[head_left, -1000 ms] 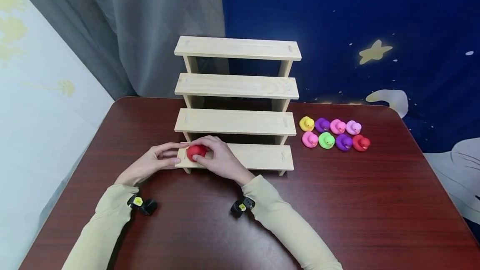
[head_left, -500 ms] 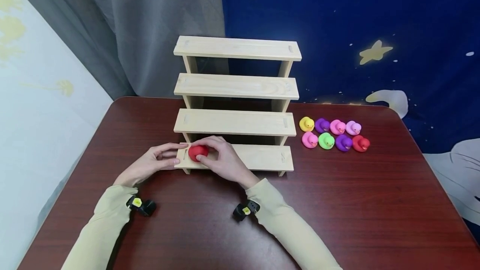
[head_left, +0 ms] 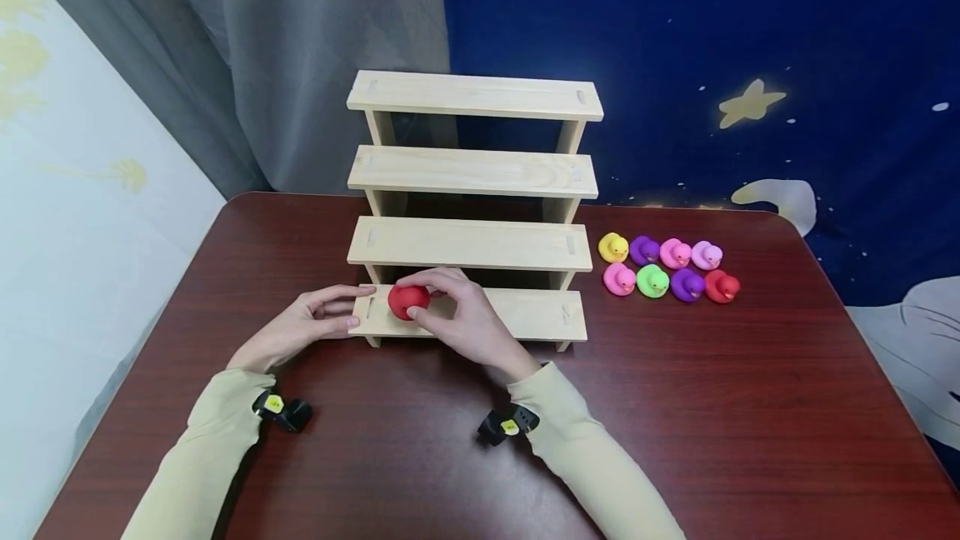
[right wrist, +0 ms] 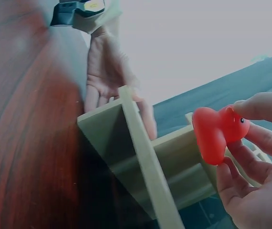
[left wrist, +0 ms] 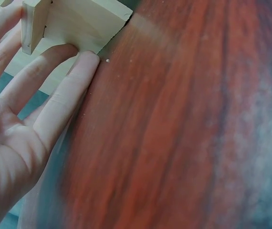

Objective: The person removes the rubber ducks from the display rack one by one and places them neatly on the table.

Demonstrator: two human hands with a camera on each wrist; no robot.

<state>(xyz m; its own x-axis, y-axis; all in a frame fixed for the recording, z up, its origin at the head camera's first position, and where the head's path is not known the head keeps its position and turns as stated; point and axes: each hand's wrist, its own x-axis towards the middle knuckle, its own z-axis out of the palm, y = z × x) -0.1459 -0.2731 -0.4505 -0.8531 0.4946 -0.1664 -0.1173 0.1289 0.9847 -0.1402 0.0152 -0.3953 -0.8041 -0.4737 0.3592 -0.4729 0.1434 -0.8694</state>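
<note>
A red rubber duck (right wrist: 212,133) is pinched between the thumb and fingers of my right hand (head_left: 468,319). In the head view, it sits over the left part of the lowest step of a tiered wooden shelf (head_left: 517,312); the right wrist view shows a gap between the duck and the step board. My left hand (head_left: 296,327) holds the left end of that lowest step, with fingertips at its top and sides. Up close in the left wrist view, the fingers (left wrist: 62,102) reach around the pale board (left wrist: 81,24) and its end support.
Several more rubber ducks stand in two rows right of the shelf, among them a yellow duck (head_left: 613,247), a green duck (head_left: 652,282) and another red duck (head_left: 722,287). The dark wooden table (head_left: 675,423) ends at grey and blue curtains (head_left: 637,48) behind.
My right hand has slid a little to the right along the lowest step, carrying the red duck away from the left end. The left hand stays in place.
</note>
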